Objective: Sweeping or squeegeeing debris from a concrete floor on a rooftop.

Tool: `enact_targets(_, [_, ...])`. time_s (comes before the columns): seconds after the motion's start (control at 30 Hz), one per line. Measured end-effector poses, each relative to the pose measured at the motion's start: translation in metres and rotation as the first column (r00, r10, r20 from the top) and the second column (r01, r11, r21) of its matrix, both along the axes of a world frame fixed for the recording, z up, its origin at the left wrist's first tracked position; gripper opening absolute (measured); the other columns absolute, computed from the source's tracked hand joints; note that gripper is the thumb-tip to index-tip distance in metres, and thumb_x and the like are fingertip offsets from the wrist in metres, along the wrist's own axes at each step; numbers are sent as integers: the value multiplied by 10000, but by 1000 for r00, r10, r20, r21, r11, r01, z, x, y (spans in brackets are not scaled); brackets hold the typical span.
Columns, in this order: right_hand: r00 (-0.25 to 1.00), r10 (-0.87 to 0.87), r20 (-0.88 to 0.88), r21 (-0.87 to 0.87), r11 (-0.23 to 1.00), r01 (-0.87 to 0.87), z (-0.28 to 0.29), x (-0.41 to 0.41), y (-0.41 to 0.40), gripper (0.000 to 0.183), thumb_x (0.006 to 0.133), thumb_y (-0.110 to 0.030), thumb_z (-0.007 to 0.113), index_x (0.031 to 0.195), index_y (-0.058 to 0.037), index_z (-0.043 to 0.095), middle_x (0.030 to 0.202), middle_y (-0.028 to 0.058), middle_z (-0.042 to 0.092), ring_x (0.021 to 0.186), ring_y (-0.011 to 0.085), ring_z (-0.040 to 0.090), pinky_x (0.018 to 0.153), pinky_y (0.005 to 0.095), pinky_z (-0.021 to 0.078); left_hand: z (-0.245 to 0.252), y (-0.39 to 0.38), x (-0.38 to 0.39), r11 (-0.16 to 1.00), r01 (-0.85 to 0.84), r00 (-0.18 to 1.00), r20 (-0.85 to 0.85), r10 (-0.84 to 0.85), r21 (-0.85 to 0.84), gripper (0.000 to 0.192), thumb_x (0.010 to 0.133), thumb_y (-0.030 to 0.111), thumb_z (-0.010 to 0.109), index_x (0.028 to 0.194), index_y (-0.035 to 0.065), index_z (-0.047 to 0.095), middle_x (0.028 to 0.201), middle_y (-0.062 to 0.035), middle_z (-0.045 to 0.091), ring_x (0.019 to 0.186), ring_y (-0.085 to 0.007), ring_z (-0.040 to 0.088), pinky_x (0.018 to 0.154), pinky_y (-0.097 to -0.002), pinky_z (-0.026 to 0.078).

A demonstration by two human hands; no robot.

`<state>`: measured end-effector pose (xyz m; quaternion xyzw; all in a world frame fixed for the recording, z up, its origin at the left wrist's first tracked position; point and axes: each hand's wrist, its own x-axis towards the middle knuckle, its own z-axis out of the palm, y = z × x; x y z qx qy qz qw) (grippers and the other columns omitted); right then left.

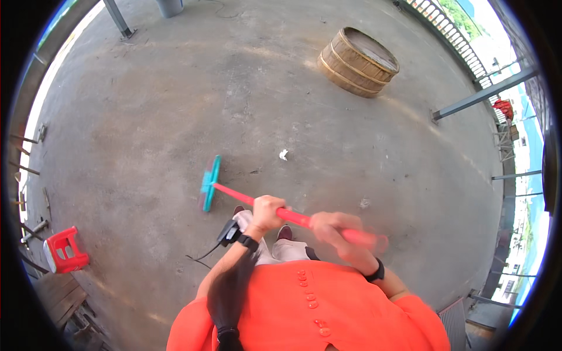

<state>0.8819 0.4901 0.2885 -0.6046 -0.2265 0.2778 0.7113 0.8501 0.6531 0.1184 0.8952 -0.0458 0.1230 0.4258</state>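
Observation:
Both my hands are wrapped around the red handle of a broom. My left hand (268, 213) grips it near the middle of the shaft (293, 217), in front of my legs. Farther up the handle, near its end at the right, my right hand (338, 230) is closed on it, somewhat blurred. The teal broom head (210, 184) is at the other end, to the left of my feet, low over or on the grey concrete floor; whether it touches is unclear. A crumpled white scrap (283, 155) lies on the floor ahead of my shoes.
A round wooden tub (358, 62) stands ahead at the right. A red plastic stool (67, 251) is at the left beside wooden boards (61, 298). Metal posts (485, 93) rise near the edges, with a white balustrade (456, 37) at the upper right. A grey bucket (169, 7) stands at the top.

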Motion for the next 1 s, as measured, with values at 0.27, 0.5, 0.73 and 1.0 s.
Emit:
enact_targets(0.27, [760, 81, 645, -178, 983, 47, 79, 3, 79, 213, 632, 14, 633, 612, -42, 428, 511, 43, 402, 438, 199, 394, 450, 279, 376, 61, -32, 66, 715, 501, 865, 251, -435, -488, 163, 628, 68, 560, 512, 35, 450, 514, -88, 458, 551, -258, 474, 511, -339, 382])
enact_targets(0.5, [780, 235, 581, -5, 958, -286, 104, 17, 111, 233, 669, -52, 656, 623, -68, 428, 519, 17, 421, 435, 179, 440, 448, 277, 411, 101, 44, 47, 834, 358, 924, 285, -253, -419, 185, 638, 79, 585, 511, 55, 453, 502, -69, 456, 490, -258, 460, 500, -324, 376])
enact_targets(0.73, [996, 72, 58, 288, 954, -85, 16, 41, 151, 166, 803, -23, 489, 663, -63, 408, 586, 28, 452, 585, 146, 466, 699, 362, 394, 42, 157, 29, 985, -163, 980, 130, 154, 61, 173, 585, 155, 602, 467, 117, 481, 464, -55, 491, 460, -247, 510, 473, -335, 399])
enact_targets(1.0, [950, 14, 311, -118, 993, 24, 33, 26, 141, 170, 731, 23, 557, 666, -38, 411, 627, 57, 478, 572, 159, 466, 605, 290, 422, 25, 124, 54, 984, 54, 981, 195, -21, -169, 199, 559, 175, 602, 457, 116, 442, 466, -55, 473, 463, -258, 498, 478, -351, 398])
